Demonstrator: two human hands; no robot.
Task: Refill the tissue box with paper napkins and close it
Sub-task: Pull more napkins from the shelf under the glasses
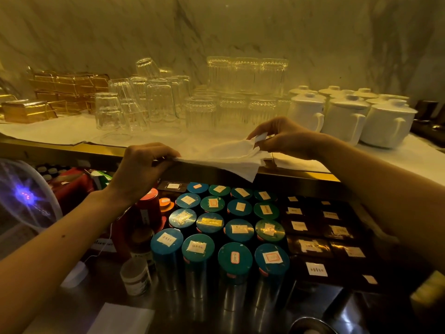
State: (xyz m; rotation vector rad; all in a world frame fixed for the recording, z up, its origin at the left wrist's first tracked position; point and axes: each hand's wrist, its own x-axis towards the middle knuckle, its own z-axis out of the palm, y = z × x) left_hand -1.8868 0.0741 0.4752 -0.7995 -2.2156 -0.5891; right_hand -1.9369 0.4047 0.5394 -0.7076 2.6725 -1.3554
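A white paper napkin [224, 156] is stretched in the air between my two hands, above the front edge of the raised counter. My left hand [144, 165] pinches its left edge. My right hand [286, 137] grips its crumpled right end, with a small white piece between the fingertips. One corner of the napkin hangs down over the tins. Several golden tissue boxes [29, 112] are stacked at the back left of the counter; whether any of them is open I cannot tell.
Upturned glasses [159, 104] and white lidded mugs [346, 119] fill the cloth-covered counter [60, 131]. Below it stand several labelled round tins [236, 259] and dark boxes [315, 247]. A glowing plasma globe [24, 196] is at the left, and a white sheet [120, 319] lies at the bottom.
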